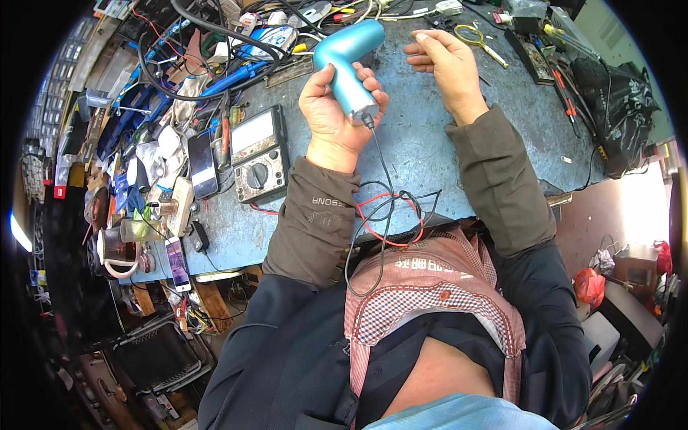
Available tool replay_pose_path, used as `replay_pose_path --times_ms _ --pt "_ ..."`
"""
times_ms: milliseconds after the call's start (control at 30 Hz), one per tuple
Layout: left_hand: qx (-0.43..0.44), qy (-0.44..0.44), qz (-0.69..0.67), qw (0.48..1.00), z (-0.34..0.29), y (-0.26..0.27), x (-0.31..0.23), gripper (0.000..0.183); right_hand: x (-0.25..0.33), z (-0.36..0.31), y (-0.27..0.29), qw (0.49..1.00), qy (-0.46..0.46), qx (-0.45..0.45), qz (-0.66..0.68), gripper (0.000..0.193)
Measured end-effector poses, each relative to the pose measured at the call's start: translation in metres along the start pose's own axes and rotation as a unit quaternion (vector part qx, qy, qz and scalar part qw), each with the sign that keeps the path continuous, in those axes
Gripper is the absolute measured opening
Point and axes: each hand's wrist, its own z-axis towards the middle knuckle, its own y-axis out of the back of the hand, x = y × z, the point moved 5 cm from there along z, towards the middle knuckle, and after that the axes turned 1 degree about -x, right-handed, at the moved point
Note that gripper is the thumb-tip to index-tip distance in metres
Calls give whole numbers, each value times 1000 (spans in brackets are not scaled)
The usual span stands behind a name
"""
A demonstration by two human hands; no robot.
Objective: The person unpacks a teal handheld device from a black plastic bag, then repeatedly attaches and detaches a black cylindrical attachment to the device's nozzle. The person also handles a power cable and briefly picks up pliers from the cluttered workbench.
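My left hand [332, 107] is wrapped around the handle of a teal L-shaped massage gun [335, 63], held above the blue workbench [408, 129]. Its head points up and to the right. A black cable [380, 154] is plugged into the handle's base and hangs down to my apron [430, 279]. To the right of the massage gun, my right hand [446, 66] is raised with thumb and forefinger pinched together; whatever might be between them is too small to make out. An analog multimeter [261, 158] lies left of my left forearm, and red and black leads [401, 215] coil at the bench's near edge.
Cables, tools and small parts crowd the bench's left and far sides. Two phones [203, 165] lie at the left, beside a glass pot [118, 251]. Tweezers or scissors with a yellow ring handle [469, 34] lie beyond my right hand. A black plastic bag [616, 107] sits far right.
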Motion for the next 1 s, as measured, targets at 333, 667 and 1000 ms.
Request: replay_pose_path --times_ms 333,667,1000 --pt "-14 3 6 1000 2 5 0 42 -5 -5 -9 999 -4 36 -5 31" --pt "66 14 80 994 -3 -4 7 54 6 -11 -10 992 -73 24 102 46" --pt "-36 -15 315 948 4 -6 11 67 29 -14 -11 978 33 47 202 46"
